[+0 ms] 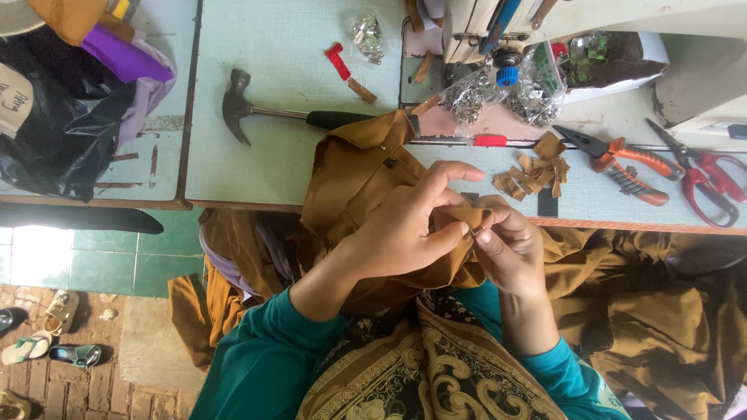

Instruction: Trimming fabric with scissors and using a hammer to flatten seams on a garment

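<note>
A brown garment (350, 175) drapes from the table edge into my lap. My left hand (405, 225) grips a fold of this cloth, fingers spread over it. My right hand (506, 245) pinches the same fold from the right, thumb and forefinger closed on a small metal piece at the cloth's edge. Both hands meet just in front of the table's front edge.
On the pale green table (257, 93) lie a hammer (257, 113), pliers (622, 159), red scissors (704, 175), brown fabric scraps (533, 171), bags of metal fasteners (498, 93) and a sewing machine (545, 19). A black bag (54, 117) sits left. Sandals (47, 334) lie on the floor.
</note>
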